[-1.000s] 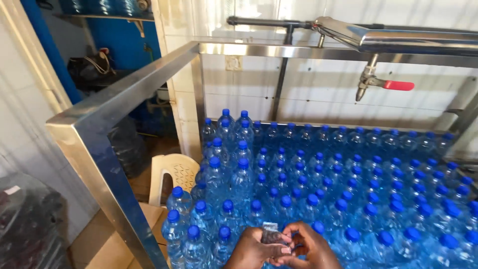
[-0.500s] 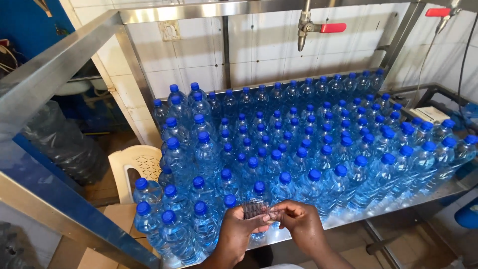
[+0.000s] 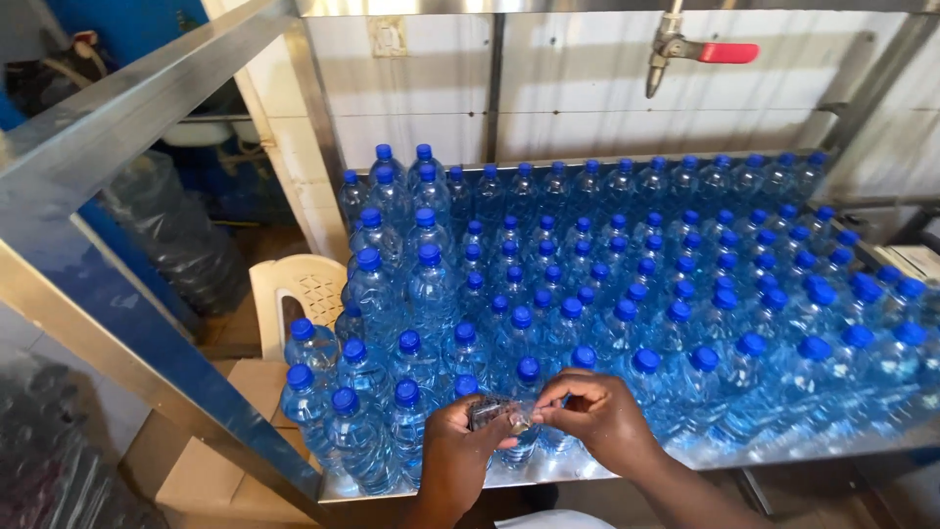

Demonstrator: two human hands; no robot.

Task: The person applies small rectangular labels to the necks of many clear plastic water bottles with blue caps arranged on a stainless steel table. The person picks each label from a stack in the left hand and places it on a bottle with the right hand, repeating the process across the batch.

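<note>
Both of my hands meet at the near edge of a steel table (image 3: 705, 456). My left hand (image 3: 460, 456) grips a small clear plastic sleeve (image 3: 494, 411) over the neck of a water bottle (image 3: 524, 443). My right hand (image 3: 602, 416) pinches the other side of the same sleeve. Around them stand several clear blue bottles with blue caps (image 3: 627, 274), packed tightly over the whole table.
A tap with a red handle (image 3: 700, 51) juts from the tiled wall behind. A slanted steel frame bar (image 3: 147, 323) crosses the left. Below it are a cream plastic chair (image 3: 299, 289), cardboard boxes (image 3: 211, 470) and dark plastic bags (image 3: 176, 230).
The view has tilted down and shifted left, bringing the table closer. My hands stay together on the plastic sleeve over a front-row bottle.
</note>
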